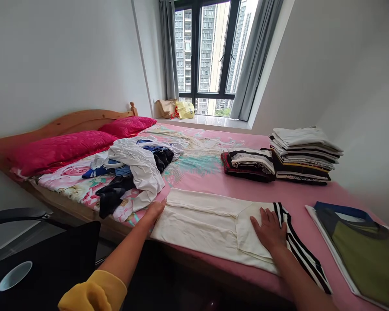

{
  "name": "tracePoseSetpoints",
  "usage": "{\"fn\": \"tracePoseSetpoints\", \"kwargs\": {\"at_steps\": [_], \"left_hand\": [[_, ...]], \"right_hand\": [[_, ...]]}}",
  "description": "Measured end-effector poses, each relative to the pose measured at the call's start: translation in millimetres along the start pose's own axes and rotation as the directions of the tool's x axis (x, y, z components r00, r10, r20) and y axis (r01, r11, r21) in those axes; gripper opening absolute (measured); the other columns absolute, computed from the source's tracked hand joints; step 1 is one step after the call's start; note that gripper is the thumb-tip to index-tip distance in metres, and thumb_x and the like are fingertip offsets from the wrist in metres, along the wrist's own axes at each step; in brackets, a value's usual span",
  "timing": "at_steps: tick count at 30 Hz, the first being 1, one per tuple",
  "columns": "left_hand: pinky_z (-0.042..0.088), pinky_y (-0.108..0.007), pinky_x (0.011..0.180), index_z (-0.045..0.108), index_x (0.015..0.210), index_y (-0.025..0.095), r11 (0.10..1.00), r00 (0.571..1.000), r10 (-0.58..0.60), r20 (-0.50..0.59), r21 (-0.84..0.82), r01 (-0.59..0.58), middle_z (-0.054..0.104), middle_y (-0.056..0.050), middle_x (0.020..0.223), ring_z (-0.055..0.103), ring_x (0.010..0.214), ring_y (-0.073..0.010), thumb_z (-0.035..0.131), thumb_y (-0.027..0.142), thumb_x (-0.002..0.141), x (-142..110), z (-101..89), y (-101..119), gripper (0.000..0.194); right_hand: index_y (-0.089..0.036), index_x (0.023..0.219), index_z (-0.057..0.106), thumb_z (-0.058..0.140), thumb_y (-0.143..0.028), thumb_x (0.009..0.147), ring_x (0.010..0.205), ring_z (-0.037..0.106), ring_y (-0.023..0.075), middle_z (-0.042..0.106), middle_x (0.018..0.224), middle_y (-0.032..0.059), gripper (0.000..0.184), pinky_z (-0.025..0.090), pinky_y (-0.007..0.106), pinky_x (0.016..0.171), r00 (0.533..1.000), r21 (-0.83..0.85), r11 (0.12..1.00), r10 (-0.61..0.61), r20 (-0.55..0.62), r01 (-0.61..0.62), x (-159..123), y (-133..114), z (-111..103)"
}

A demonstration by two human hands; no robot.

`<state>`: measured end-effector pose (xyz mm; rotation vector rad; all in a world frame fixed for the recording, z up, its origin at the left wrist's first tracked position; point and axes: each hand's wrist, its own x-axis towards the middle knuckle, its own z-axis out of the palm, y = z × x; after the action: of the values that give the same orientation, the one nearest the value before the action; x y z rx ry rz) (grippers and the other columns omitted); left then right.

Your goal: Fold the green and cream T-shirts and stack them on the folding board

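Observation:
A cream garment (201,224) with black-and-white striped trim (298,246) lies partly folded along the near edge of the pink bed sheet (278,194). My left hand (154,211) rests on the garment's left end, fingers together on the cloth edge. My right hand (269,230) lies flat and open on the folded-over part near the stripes. A yellow sleeve (94,293) covers my left upper arm.
A heap of unfolded clothes (136,168) lies left of the garment. Two stacks of folded clothes (249,164) (303,155) sit at the far right by the wall. A folded olive and blue shirt (359,250) lies at right. Pink pillows (61,149) and a dark chair (42,255) are at left.

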<state>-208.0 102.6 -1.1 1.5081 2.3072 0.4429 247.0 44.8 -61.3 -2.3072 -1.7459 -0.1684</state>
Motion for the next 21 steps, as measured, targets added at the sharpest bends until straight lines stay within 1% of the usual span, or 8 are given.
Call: {"fn": "tracePoseSetpoints", "kwargs": {"at_steps": [3, 6, 9, 12, 14, 16, 19, 21], "left_hand": [[0.043, -0.042, 0.083, 0.065, 0.095, 0.004, 0.997, 0.999, -0.044, -0.001, 0.059, 0.044, 0.063, -0.027, 0.107, 0.058, 0.103, -0.0347, 0.032, 0.051, 0.087, -4, 5.8, 7, 0.058], [0.041, -0.045, 0.087, 0.064, 0.099, 0.006, 0.994, 0.999, -0.042, -0.016, 0.096, 0.044, 0.063, -0.026, 0.109, 0.057, 0.106, -0.0360, 0.028, 0.053, 0.087, -12, 10.1, 11, 0.061], [0.041, -0.042, 0.088, 0.065, 0.099, 0.010, 0.993, 1.000, -0.019, -0.021, 0.119, 0.021, 0.064, -0.023, 0.109, 0.058, 0.106, -0.0329, 0.029, 0.050, 0.087, -16, 10.5, 10, 0.055], [0.043, -0.040, 0.085, 0.066, 0.097, 0.014, 0.992, 1.000, -0.003, -0.012, 0.130, 0.005, 0.065, -0.019, 0.108, 0.059, 0.104, -0.0319, 0.030, 0.051, 0.086, -15, 8.8, 7, 0.052], [0.043, -0.041, 0.084, 0.066, 0.095, 0.015, 0.991, 1.000, 0.011, -0.006, 0.136, -0.010, 0.065, -0.019, 0.107, 0.059, 0.103, -0.0329, 0.030, 0.051, 0.086, -13, 7.3, 7, 0.052], [0.043, -0.042, 0.083, 0.066, 0.091, 0.015, 0.990, 0.999, 0.035, 0.000, 0.139, -0.035, 0.066, -0.020, 0.105, 0.059, 0.102, -0.0342, 0.028, 0.052, 0.086, -11, 5.7, 9, 0.054], [0.044, -0.042, 0.080, 0.066, 0.082, 0.017, 0.989, 0.997, 0.077, 0.005, 0.126, -0.077, 0.067, -0.019, 0.099, 0.060, 0.098, -0.0348, 0.030, 0.056, 0.083, -8, 2.8, 11, 0.054], [0.046, -0.041, 0.077, 0.066, 0.076, 0.018, 0.990, 0.995, 0.098, 0.005, 0.103, -0.098, 0.068, -0.017, 0.092, 0.062, 0.092, -0.0338, 0.034, 0.058, 0.081, -6, 0.7, 12, 0.051]], "right_hand": [[-0.014, 0.134, 0.039, 0.021, -0.054, 0.087, 0.132, 0.025, 0.0273, 0.039, 0.139, 0.0131, 0.064, 0.014, 0.056, 0.105, 0.985, 0.064, 0.998, -0.018, -0.170, 0.029, -3, -2, -1], [-0.012, 0.131, 0.041, 0.021, -0.050, 0.089, 0.129, 0.030, 0.0294, 0.042, 0.136, 0.0160, 0.060, 0.013, 0.059, 0.105, 0.940, 0.132, 0.986, -0.048, -0.337, 0.098, -5, -6, -12], [-0.013, 0.129, 0.043, 0.025, -0.052, 0.089, 0.125, 0.037, 0.0310, 0.046, 0.131, 0.0174, 0.059, 0.022, 0.059, 0.102, 0.894, 0.280, 0.943, -0.037, -0.446, 0.178, -15, -6, -36], [-0.015, 0.130, 0.041, 0.035, -0.052, 0.087, 0.122, 0.041, 0.0288, 0.048, 0.129, 0.0159, 0.056, 0.032, 0.050, 0.101, 0.877, 0.497, 0.833, 0.030, -0.480, 0.243, -49, 3, -63], [-0.018, 0.129, 0.042, 0.040, -0.049, 0.087, 0.120, 0.044, 0.0270, 0.048, 0.129, 0.0132, 0.052, 0.035, 0.046, 0.100, 0.901, 0.641, 0.742, 0.119, -0.417, 0.199, -90, 13, -72], [-0.019, 0.124, 0.047, 0.042, -0.048, 0.087, 0.113, 0.050, 0.0259, 0.052, 0.126, 0.0111, 0.048, 0.040, 0.042, 0.096, 0.935, 0.753, 0.652, 0.208, -0.287, 0.086, -139, 21, -68], [-0.020, 0.112, 0.055, 0.046, -0.053, 0.084, 0.100, 0.059, 0.0240, 0.062, 0.110, 0.0102, 0.045, 0.047, 0.034, 0.086, 0.951, 0.839, 0.530, 0.305, -0.056, -0.121, -208, 25, -43], [-0.020, 0.110, 0.056, 0.046, -0.053, 0.083, 0.091, 0.062, 0.0212, 0.066, 0.097, 0.0082, 0.044, 0.049, 0.030, 0.081, 0.939, 0.866, 0.451, 0.340, 0.056, -0.215, -236, 23, -26]]}}
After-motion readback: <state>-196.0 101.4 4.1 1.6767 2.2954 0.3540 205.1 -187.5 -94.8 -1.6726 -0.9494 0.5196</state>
